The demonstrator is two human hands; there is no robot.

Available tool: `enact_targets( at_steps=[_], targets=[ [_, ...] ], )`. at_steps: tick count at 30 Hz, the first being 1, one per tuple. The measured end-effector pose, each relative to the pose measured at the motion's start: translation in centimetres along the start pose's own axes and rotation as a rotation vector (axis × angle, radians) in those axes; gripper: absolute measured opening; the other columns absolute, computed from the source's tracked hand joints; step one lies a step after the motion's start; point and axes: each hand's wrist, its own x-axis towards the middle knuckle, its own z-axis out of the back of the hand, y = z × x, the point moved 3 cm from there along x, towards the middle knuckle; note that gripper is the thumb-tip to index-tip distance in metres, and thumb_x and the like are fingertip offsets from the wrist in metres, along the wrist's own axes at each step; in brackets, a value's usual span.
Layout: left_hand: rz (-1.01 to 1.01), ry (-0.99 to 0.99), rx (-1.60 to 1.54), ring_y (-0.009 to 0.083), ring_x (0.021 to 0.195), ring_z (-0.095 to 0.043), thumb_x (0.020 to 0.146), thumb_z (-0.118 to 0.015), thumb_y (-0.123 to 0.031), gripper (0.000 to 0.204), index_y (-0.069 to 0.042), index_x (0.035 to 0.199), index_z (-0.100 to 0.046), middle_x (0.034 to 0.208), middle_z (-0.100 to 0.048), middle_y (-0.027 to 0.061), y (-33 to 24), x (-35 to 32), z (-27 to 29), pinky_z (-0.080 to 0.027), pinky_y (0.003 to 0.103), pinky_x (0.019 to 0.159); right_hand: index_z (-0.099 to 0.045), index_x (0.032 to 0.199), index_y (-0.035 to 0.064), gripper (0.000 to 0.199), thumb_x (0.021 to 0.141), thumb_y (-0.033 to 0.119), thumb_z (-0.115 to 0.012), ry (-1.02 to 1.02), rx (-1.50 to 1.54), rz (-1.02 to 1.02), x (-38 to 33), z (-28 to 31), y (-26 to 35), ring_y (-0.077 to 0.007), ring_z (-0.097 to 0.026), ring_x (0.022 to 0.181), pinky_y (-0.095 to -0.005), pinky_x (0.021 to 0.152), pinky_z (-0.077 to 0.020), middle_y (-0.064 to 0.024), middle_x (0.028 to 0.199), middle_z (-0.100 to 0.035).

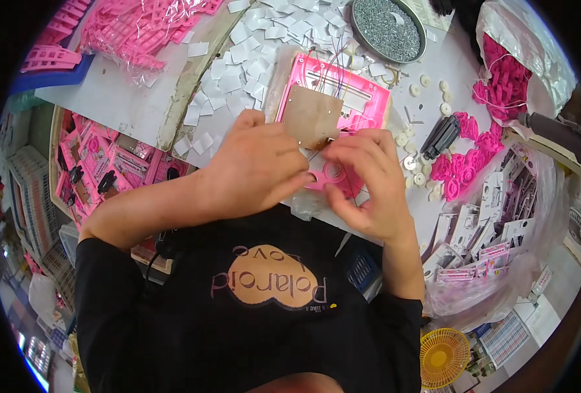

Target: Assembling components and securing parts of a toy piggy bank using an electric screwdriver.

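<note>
My left hand lies knuckles up over the near edge of the worktop, fingers curled down and pinching one end of a small pink plastic part; my right hand meets it from the other side, thumb and forefinger closed on the same piece. I hold it between both hands, low and close to my chest, so that it stays steady where I can look straight down on it. Just beyond my fingers lies the pink frame with a brown board resting on it and thin wires running up from it, near enough to reach. Small white round pieces and loose pink parts are spread to my right. A round dish of grey screws stands at the far edge, and white paper squares lie scattered to its left.

Much of the small part is under my fingers, so I cannot make out its full shape or whether anything sits between my right fingertips. The clear bag under my hands is mostly covered. The fisheye rim bends and cuts off the bags of pink parts at top left and the crates below the worktop.
</note>
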Motion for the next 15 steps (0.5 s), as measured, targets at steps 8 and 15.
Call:
enact_targets(
  at_steps=[8,15],
  targets=[
    [0.299,0.18,-0.607,0.0194,0.071,-0.059,0.093,-0.064,-0.009,0.013,0.002,0.098,-0.069,0.081,-0.064,0.0078,2.1,1.6,2.4,-0.045,0.033,0.067,-0.071,0.091,0.0039,0.016,0.078,0.012,-0.077,0.022,0.153,-0.193,1.8,-1.7,-0.5,-0.025,-0.056,0.084,-0.0348,0.072,-0.0475,-0.006,0.085,-0.067],
    [0.355,0.244,-0.588,0.0125,0.074,-0.06,0.092,-0.064,-0.004,0.015,0.004,0.103,-0.069,0.084,-0.068,0.0088,2.3,2.0,2.9,-0.048,0.027,0.067,-0.071,0.085,0.005,0.009,0.081,0.011,-0.076,-0.016,0.279,-0.282,2.0,-1.3,-0.8,-0.0188,-0.055,0.072,-0.0322,0.061,-0.046,-0.0052,0.073,-0.063]
  ],
)
